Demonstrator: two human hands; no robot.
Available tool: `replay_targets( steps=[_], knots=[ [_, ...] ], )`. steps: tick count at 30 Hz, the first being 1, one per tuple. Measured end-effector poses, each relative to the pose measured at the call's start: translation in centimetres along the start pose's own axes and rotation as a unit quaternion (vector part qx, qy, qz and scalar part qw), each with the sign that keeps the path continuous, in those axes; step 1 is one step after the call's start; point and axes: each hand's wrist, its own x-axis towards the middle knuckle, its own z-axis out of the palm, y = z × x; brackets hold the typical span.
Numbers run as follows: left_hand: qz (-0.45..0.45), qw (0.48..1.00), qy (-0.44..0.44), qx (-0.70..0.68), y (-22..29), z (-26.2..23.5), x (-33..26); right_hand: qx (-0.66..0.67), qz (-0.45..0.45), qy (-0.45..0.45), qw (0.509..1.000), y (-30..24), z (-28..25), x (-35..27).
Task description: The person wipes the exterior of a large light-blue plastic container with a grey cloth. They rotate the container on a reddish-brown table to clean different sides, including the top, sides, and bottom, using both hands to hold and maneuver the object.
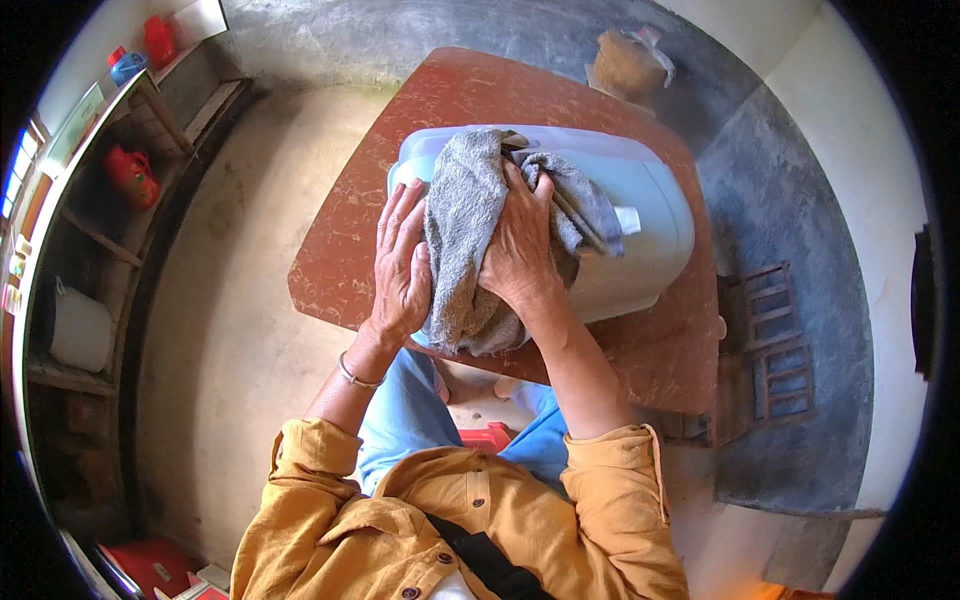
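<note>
The right hand (522, 245) grips a rumpled grey terry cloth (462, 235) against the pale-blue translucent plastic container (645, 265) beneath the hands, on the red-brown marbled worktop (345, 245). The left hand (400, 262) lies open with straight fingers, steadying its near-left end. Pressing evenly with a flatter fold would wipe better.

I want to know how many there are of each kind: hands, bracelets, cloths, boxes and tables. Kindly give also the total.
Hands: 2 (left hand, right hand)
Bracelet: 1
Cloth: 1, as far as the folds show
Box: 1
Table: 1
Total: 6
</note>
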Motion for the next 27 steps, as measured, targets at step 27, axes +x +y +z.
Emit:
replay_targets(
  steps=[27],
  knots=[
    [-0.064, 0.997, -0.004, -0.032, 0.3, 0.4, -0.1, -0.001, -0.01, -0.042, 0.999, 0.0, 0.0, 0.4]
  ],
)
